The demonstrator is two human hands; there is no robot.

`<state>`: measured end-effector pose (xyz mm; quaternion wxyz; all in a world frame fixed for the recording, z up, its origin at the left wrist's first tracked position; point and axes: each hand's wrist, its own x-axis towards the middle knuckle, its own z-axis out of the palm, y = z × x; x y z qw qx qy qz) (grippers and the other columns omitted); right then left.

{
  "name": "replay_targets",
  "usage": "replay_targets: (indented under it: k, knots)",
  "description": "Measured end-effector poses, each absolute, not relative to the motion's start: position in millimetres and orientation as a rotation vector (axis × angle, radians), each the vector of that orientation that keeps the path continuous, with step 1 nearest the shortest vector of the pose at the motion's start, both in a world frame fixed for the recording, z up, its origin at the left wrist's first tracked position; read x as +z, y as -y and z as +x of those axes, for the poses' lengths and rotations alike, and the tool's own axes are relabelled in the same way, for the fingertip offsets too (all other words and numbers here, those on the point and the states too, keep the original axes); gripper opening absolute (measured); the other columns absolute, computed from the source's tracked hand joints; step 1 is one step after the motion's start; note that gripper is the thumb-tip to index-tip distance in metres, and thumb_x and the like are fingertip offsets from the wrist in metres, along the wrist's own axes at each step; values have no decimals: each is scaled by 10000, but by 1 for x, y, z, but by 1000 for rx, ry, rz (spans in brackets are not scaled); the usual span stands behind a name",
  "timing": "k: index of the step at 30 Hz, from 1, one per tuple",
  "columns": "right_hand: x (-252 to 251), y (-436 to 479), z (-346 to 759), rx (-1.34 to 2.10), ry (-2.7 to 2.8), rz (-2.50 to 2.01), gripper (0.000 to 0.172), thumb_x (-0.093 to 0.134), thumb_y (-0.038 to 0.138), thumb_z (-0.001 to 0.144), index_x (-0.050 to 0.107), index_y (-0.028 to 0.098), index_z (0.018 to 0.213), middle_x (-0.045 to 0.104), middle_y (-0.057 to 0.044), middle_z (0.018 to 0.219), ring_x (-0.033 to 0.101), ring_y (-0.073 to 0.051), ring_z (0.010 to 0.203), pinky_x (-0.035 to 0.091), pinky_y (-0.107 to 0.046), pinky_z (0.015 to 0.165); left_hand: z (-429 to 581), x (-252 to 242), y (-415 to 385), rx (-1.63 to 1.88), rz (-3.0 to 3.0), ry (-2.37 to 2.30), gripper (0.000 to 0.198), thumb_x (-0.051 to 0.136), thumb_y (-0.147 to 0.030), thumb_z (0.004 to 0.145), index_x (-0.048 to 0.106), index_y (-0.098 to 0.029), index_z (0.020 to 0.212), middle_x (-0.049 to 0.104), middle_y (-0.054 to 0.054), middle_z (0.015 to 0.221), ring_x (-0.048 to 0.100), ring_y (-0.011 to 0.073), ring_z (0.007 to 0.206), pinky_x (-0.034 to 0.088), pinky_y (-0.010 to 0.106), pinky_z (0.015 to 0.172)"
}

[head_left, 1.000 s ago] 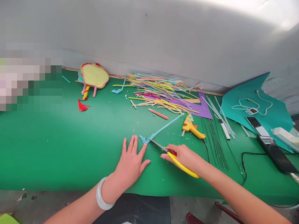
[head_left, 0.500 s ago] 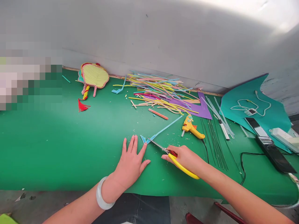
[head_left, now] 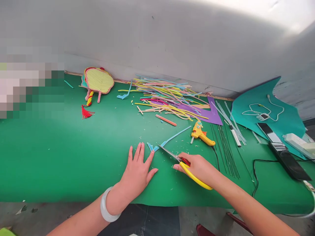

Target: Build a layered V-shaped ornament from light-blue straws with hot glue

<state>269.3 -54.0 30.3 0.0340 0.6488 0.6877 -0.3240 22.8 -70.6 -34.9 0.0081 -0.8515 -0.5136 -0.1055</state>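
Observation:
My left hand (head_left: 137, 168) lies flat on the green table, its fingers spread. Its index fingertip presses on a small V-shaped cluster of light-blue strips (head_left: 153, 148). In my right hand (head_left: 197, 167) is a pair of scissors (head_left: 195, 177) with yellow and red handles. The blades point left, and their tips are just right of the cluster. A long light-blue strip (head_left: 177, 133) runs from beside the blade tips up to the right. A narrow gap shows between this strip and the cluster.
A yellow glue gun (head_left: 203, 134) lies beyond my right hand. Behind is a pile of coloured strips (head_left: 167, 95) with a purple sheet (head_left: 216, 113). A fan-shaped craft (head_left: 99, 80) stands back left. Green wires (head_left: 227, 152), a phone (head_left: 283, 150) and a power strip (head_left: 299, 146) lie right.
The scissors and my right hand have shifted slightly right. The long blue strip, which met the cluster before, now lies apart from it. My left hand has stayed in place.

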Motion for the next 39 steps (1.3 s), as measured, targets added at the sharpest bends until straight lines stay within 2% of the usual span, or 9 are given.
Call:
replay_targets:
  k: [11,14,16,19,21,23,29,35,39]
  knots:
    - [40,65,271,-948,-2108,1992,340,546,595,859,599,272,953,692,3,858,603,-192,734,364,-258,589,24,-31,73,-331,-2659,1611,585,540,-455,928,453,-204,1450,392,232,1521,306,390,1444,289,631,1126]
    - [36,73,273,-837,-2161,2010,362,564,593,856,619,276,1020,708,-12,918,633,-204,763,368,-268,600,22,-29,73,-468,-2663,1596,485,529,-369,947,498,-190,1396,433,201,1503,343,368,1431,285,620,1138]
    - [34,78,274,-763,-2175,2001,376,573,594,855,625,277,1050,708,-17,923,639,-207,754,362,-274,600,20,-27,71,-679,-2649,1616,333,485,-288,969,580,-179,1269,538,164,1414,420,322,1388,290,584,1152]
    - [36,86,272,-696,-2149,1969,369,575,589,864,622,283,1064,699,-14,914,634,-205,724,340,-273,582,13,-23,65,-1044,-2582,1744,171,461,-224,973,624,-194,1017,677,101,1109,598,243,1143,428,484,1056]
    - [38,90,270,-670,-2140,1948,359,571,585,873,618,284,1063,691,-14,902,634,-206,720,327,-270,572,9,-19,60,-1163,-2553,1882,129,482,-241,964,600,-212,922,671,59,951,624,214,952,502,420,896]
    - [40,94,268,-657,-2145,1917,355,568,585,878,616,280,1054,683,-15,885,639,-211,728,321,-269,573,6,-14,54,-1192,-2574,1980,112,498,-250,956,591,-214,904,650,40,903,603,205,893,499,391,826]
    - [37,106,269,-636,-2198,1897,326,590,562,874,627,270,1016,678,-25,863,649,-224,742,323,-283,587,14,3,35,-886,-2749,1872,91,538,-195,928,624,-207,954,628,46,963,561,227,935,436,399,828]
    - [29,101,289,-633,-2032,2323,396,499,604,891,566,275,1101,696,-40,954,643,-222,696,358,-291,563,49,6,25,-599,-2860,1657,48,602,-228,907,628,-196,933,612,53,945,548,235,921,412,396,829]
    - [18,87,301,-496,-1926,2499,378,457,455,921,510,230,1220,668,-85,1051,649,-226,769,382,-293,570,72,2,26,-456,-2851,1566,89,620,-262,898,623,-176,918,596,77,933,538,258,916,408,407,817]
